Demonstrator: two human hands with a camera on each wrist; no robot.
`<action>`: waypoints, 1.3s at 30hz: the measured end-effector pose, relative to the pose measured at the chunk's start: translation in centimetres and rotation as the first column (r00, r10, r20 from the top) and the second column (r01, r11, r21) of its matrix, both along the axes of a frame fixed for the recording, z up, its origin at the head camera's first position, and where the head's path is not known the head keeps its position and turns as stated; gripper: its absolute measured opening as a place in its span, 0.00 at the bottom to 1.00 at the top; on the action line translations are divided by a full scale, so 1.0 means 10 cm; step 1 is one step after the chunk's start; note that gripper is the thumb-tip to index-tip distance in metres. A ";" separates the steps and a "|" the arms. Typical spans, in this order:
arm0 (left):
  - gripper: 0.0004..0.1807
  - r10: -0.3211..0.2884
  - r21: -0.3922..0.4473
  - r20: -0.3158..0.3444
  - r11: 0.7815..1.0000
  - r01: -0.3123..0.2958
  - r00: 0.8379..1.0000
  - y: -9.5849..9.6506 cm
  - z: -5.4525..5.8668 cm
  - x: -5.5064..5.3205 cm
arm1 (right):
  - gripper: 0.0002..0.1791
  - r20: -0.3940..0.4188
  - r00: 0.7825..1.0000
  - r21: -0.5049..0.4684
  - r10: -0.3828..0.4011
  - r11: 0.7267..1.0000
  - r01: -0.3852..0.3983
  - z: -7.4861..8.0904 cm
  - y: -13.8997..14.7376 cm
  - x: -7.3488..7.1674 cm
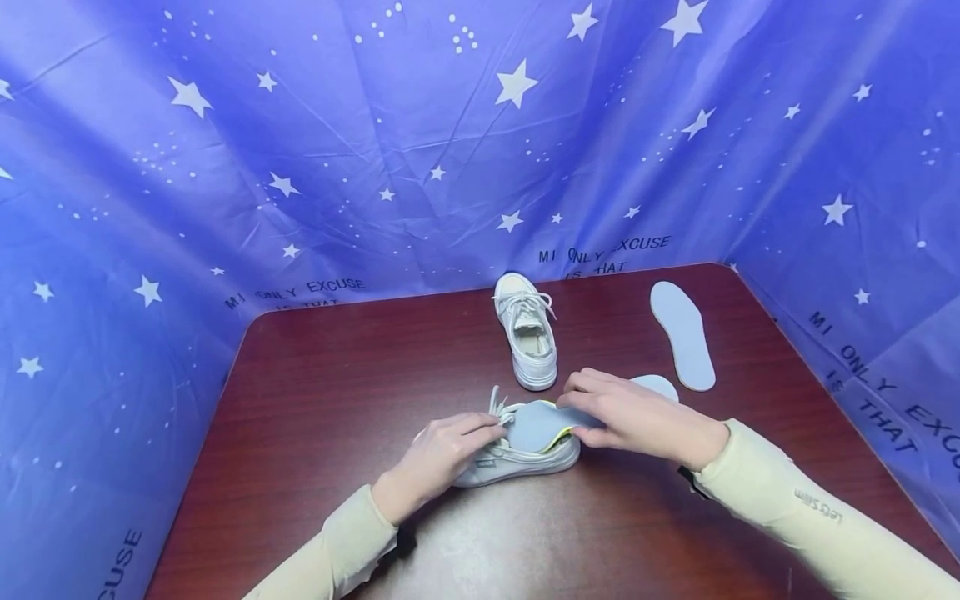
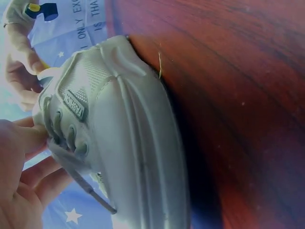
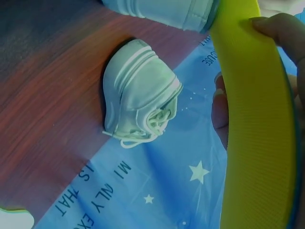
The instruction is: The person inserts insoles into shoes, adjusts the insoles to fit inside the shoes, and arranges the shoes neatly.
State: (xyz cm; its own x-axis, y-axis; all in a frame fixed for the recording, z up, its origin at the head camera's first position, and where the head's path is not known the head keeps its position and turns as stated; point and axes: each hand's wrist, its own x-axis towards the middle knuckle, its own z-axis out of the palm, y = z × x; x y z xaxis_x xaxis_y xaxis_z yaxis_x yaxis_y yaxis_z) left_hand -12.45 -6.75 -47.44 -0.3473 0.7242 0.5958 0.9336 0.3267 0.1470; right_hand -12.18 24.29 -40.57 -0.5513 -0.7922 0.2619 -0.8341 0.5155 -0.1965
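A white lace-up sneaker (image 1: 517,468) lies on the table with its toe to the left. At its laces, my left hand (image 1: 447,450) grips the tongue area; the left wrist view shows the thumb and fingers around the lace edge (image 2: 53,121). My right hand (image 1: 630,414) pinches an insole (image 1: 534,425) across its middle. One end of that insole enters the shoe's opening, and the other sticks out past the hand. It is grey on top, with a yellow underside (image 3: 257,119) in the right wrist view. How deep it reaches is hidden.
A second white sneaker (image 1: 536,367) stands behind, toe to the back of the table. Another pale insole (image 1: 684,333) lies flat at the back right. Blue star-printed cloth (image 1: 420,150) hangs around the dark red wooden table (image 1: 337,367).
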 end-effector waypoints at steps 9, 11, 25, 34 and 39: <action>0.13 0.001 0.047 0.025 0.999 -0.002 1.000 0.04 -0.04 -0.01 | 0.14 -0.014 1.000 0.005 -0.011 1.000 0.011 -0.06 -0.13 0.03; 0.13 -0.003 0.058 0.023 0.998 0.002 1.000 0.04 -0.04 -0.01 | 0.14 -0.012 1.000 0.009 -0.022 1.000 0.022 -0.08 -0.16 0.04; 0.12 0.002 0.075 0.042 0.997 -0.005 0.999 0.04 -0.06 -0.01 | 0.23 -0.200 0.980 0.097 -0.023 0.994 0.043 -0.31 -0.35 0.00; 0.13 0.007 0.068 0.035 0.998 -0.009 0.999 0.05 -0.07 -0.02 | 0.37 -0.148 0.982 0.170 -0.120 0.975 0.144 -0.19 -0.15 0.01; 0.13 -0.001 0.079 0.001 0.997 0.001 1.000 0.05 -0.09 -0.04 | 0.35 -0.151 0.980 0.197 -0.129 0.968 0.157 -0.12 -0.02 0.01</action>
